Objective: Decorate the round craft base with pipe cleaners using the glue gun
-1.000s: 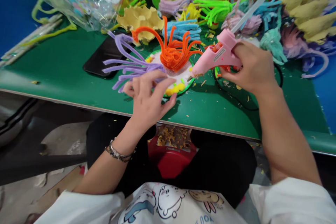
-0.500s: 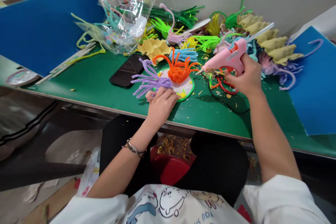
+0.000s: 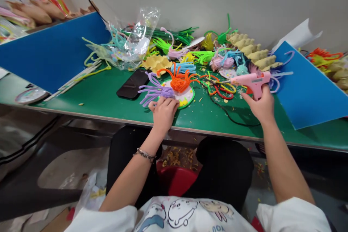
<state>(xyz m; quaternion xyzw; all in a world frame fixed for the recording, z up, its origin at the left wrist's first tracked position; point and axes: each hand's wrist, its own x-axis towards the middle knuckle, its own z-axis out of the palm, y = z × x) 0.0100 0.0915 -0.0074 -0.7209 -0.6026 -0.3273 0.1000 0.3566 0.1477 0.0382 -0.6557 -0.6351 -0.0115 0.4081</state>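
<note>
Glue gun point(image 3: 251, 81), pink, is now set down low on the table point(image 3: 89, 96) at the right, well apart from the disc point(image 3: 187, 96); half a second ago it was held up with its nozzle aimed at the orange tuft point(image 3: 179, 79). The right hand point(image 3: 261, 107) is still wrapped about the gun's handle, its grip closed on it. It is judged that a dab of glue has been laid and the gun is being parked.

The left hand point(image 3: 164, 110) is pressed down at the near edge of the disc, fingers curled together on the base of the purple tuft point(image 3: 153, 90), which is being held in place; a second ago this hand was spread open above it.

By count: one glue gun, one disc, two tufts on it (one purple, one orange), one blue tuft point(image 3: 185, 67) just behind. One black phone point(image 3: 133, 84) lies left of the disc. Two blue boards are seen, one at the left point(image 3: 51, 56) and one at the right point(image 3: 301, 87). One clear bag point(image 3: 136, 43) stands behind. The loose stems in the pile at the back cannot be counted.
</note>
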